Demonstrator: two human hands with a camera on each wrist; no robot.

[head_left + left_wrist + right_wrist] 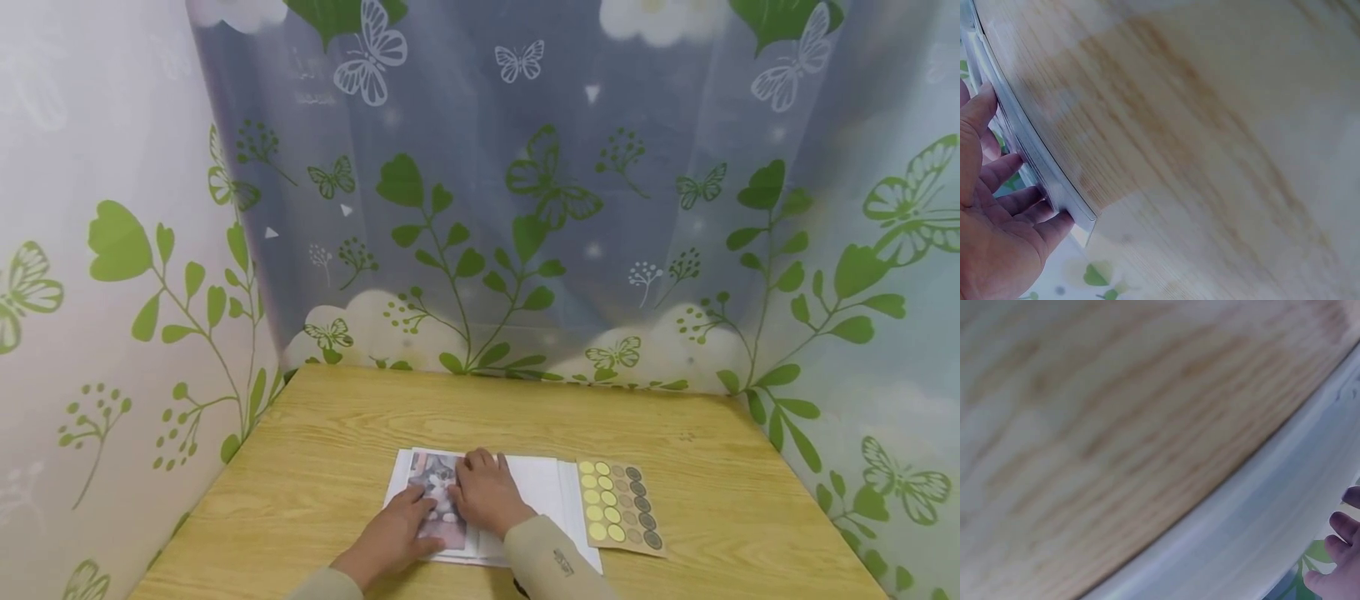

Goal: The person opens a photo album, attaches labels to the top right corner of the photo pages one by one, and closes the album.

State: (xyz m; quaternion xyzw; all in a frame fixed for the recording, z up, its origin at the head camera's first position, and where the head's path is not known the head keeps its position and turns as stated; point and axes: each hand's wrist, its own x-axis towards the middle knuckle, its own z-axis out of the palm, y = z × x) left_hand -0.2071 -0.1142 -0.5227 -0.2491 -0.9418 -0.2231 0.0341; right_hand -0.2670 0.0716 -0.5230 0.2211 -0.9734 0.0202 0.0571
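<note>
A white-paged book (536,487) lies open on the wooden table. On its left page is a picture of a cat (433,472). My left hand (392,531) rests over the picture's lower left side, fingers spread and relaxed. From the right, my right hand (489,497) lies flat across the picture's right edge, covering part of it. The left wrist view has the left hand (1007,228) with its fingertips at the book's pale edge (1044,159). Only the fingertips of the right hand (1342,565) show in the right wrist view, beside a pale edge.
A brown sheet of round stickers (622,507), yellow, tan and dark, lies against the book's right side. The wooden table (360,417) reaches back to a curtain (480,250) printed with leaves and butterflies, which also hangs on both sides.
</note>
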